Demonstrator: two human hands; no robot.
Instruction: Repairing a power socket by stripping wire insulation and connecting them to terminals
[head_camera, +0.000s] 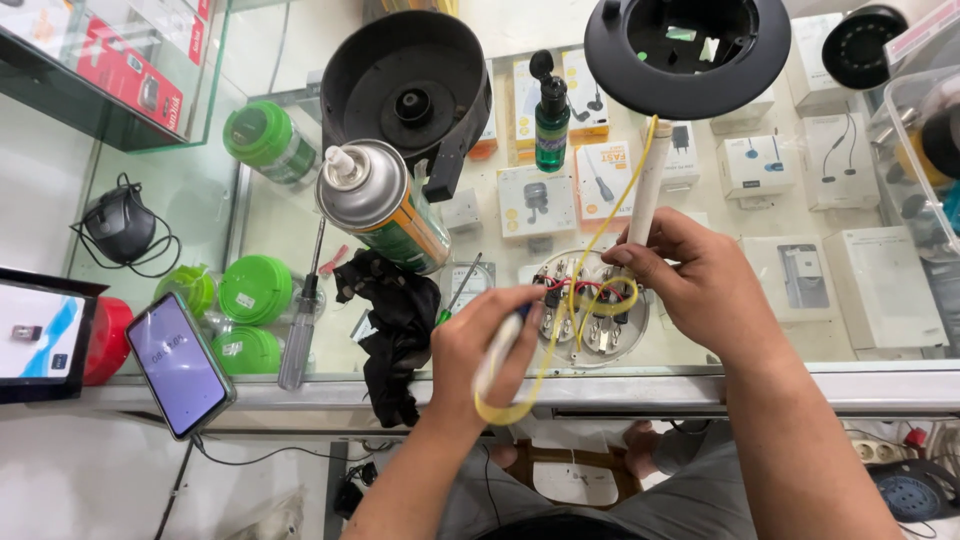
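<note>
The round white switch plate (592, 312) with red and yellow wires lies near the bench's front edge; our left hand (490, 345) grips a tool on it, our right hand (690, 275) clasps the white tube (645, 190). We judge a slip could tear the thin wires.

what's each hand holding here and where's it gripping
The left hand grips a screwdriver by its pale handle, tip at the round wired part. The right hand holds that part's white stem near its base.

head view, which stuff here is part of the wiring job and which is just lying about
In use: left hand, screwdriver, right hand, round wired part, yellow wire, white tube.

Lying about: spray can, phone, black cloth, green bottle.
</note>
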